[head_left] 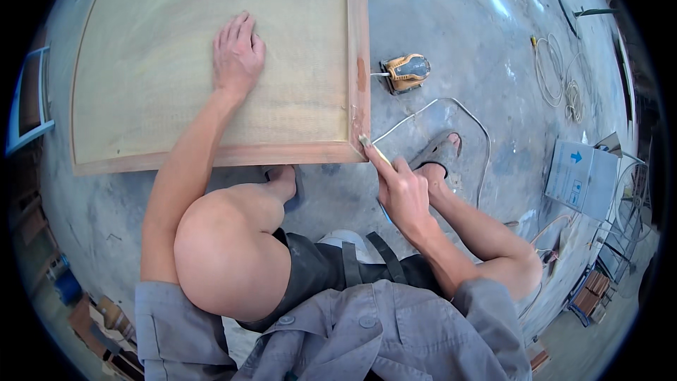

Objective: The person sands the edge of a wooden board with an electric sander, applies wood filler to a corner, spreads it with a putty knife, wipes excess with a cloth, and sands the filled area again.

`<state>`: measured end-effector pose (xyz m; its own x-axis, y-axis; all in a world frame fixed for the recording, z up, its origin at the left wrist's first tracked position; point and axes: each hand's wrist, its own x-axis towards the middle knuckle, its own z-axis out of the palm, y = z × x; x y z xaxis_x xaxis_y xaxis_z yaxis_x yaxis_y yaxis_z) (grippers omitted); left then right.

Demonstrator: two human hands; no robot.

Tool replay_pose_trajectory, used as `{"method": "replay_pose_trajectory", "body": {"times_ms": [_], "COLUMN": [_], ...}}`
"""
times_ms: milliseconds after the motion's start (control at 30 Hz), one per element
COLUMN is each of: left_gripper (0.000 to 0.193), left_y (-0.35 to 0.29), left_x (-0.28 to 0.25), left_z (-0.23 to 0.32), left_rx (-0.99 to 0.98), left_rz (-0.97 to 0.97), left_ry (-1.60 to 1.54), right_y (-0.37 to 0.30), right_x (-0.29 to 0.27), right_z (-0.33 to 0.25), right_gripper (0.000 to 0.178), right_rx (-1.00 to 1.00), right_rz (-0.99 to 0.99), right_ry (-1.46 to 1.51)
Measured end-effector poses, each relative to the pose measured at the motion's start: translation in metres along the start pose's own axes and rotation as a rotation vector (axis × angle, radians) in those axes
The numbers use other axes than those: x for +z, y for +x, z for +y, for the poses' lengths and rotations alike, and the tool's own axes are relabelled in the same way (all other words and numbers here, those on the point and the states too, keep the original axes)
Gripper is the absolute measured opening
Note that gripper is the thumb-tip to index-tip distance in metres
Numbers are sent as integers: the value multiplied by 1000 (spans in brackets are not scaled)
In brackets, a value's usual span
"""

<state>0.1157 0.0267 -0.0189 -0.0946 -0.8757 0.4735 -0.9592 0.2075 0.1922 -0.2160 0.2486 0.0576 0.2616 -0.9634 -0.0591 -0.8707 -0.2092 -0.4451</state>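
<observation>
A wood-framed panel (176, 106) with a pale, woven-looking surface lies in front of me. My left hand (238, 56) rests flat on it with fingers stretched out, holding nothing. At the panel's near right corner, my right hand (403, 189) is closed around a slim tool (378, 152) with a pale tip. The index finger lies along the tool, and its tip meets the wooden frame (358, 14) close to the corner joint. The tool's exact kind is too small to make out. A reddish-brown patch (361, 74) marks the frame's right side further up.
A yellow and black power sander (407, 72) stands on the concrete floor just right of the panel. Its pale cord (474, 114) curves around my right foot. Further right are a coiled cable (553, 74) and a light-blue cardboard box (582, 175). My bent legs flank my right arm.
</observation>
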Motion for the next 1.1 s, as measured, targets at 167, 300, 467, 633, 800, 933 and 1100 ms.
{"method": "replay_pose_trajectory", "body": {"times_ms": [167, 300, 467, 633, 800, 933, 1100], "left_gripper": [38, 38, 38, 39, 39, 39, 38], "left_y": [0, 4, 1, 0, 1, 0, -1], "left_x": [1, 2, 0, -1, 0, -2, -4], "left_z": [-3, 2, 0, 0, -1, 0, 0], "left_rx": [8, -1, 6, 2, -5, -2, -8], "left_rz": [9, 4, -2, -5, -5, -15, -18], "left_ry": [-10, -20, -15, -5, -27, -1, -24], "right_y": [28, -11, 26, 0, 47, 8, 31], "right_x": [6, 1, 4, 0, 7, -1, 7], "right_z": [-7, -1, -3, -6, -6, -5, -8], "right_gripper": [66, 64, 67, 63, 61, 60, 61], "right_rx": [7, 46, 28, 47, 33, 19, 25], "right_rz": [58, -13, 92, 4, 95, 31, 70], "right_ry": [-6, -5, -27, 15, -24, -25, -33]}}
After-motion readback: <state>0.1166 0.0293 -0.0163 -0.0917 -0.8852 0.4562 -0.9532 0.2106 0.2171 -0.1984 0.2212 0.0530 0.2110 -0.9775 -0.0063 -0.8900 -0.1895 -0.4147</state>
